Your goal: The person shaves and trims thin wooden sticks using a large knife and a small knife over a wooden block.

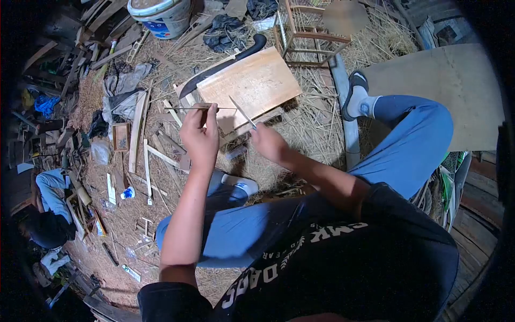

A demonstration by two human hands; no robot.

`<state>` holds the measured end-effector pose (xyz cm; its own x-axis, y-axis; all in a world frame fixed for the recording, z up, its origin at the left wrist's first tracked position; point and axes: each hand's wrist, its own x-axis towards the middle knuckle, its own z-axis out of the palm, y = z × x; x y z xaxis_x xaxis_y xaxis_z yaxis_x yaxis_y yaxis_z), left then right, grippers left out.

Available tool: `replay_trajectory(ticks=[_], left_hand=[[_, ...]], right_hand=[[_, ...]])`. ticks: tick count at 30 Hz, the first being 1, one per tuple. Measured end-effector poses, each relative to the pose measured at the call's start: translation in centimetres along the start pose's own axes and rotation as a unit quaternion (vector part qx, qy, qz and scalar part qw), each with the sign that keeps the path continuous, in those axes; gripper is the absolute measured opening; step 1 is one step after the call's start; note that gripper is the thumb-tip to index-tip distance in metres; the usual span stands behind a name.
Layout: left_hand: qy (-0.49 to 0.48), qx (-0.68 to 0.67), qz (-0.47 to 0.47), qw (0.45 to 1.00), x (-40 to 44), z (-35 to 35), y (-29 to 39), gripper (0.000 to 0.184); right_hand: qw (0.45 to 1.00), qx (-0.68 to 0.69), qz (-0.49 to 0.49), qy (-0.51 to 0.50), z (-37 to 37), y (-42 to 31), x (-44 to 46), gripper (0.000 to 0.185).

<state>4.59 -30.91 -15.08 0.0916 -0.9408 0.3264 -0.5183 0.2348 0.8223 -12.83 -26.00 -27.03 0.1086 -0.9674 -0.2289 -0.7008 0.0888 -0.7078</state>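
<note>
Between the fingertips of my left hand a thin dark stick is pinched, lying nearly level across the view. My right hand is closed around the handle of a small knife, its blade slanting up and left. The blade's upper part meets or crosses the stick's right end; whether they touch I cannot tell. Below both hands lies a pale wooden board. A large machete with a black curved handle rests along the board's far left edge.
A wooden stool frame stands beyond the board, and a white bucket at the far left. Wood strips, a small wooden box and a blue-and-white cap-like item lie on the straw-covered floor. Another person is at the left edge.
</note>
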Motion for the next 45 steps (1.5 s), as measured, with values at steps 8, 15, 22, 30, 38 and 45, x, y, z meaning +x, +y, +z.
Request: replay_trajectory(ticks=[8, 15, 22, 30, 38, 45], left_hand=[[0.077, -0.351, -0.229, 0.905, 1.7, -0.9, -1.7, 0.012], [0.070, -0.420, -0.264, 0.866, 3.1, -1.9, -1.6, 0.014], [0.007, -0.468, -0.231, 0.853, 4.1, -1.0, -0.8, 0.016], [-0.005, -0.522, -0.243, 0.818, 5.7, -1.8, -3.4, 0.013], [-0.093, -0.401, -0.242, 0.879, 5.7, -3.7, -6.3, 0.014], [-0.333, 0.014, 0.012, 0.943, 3.6, -4.1, -10.4, 0.023]], right_hand=[[0.839, 0.507, 0.192, 0.040, -6.3, -3.5, 3.4, 0.033], [0.819, 0.548, 0.164, 0.042, -8.6, -6.9, 4.1, 0.027], [0.790, 0.589, 0.132, 0.110, -11.7, -8.1, 3.5, 0.021], [0.807, 0.546, 0.088, 0.208, -16.0, -5.5, 1.7, 0.021], [0.827, 0.494, 0.102, 0.247, -16.8, -2.7, 0.7, 0.020], [0.872, 0.417, 0.141, 0.212, -12.6, 0.7, 3.1, 0.023]])
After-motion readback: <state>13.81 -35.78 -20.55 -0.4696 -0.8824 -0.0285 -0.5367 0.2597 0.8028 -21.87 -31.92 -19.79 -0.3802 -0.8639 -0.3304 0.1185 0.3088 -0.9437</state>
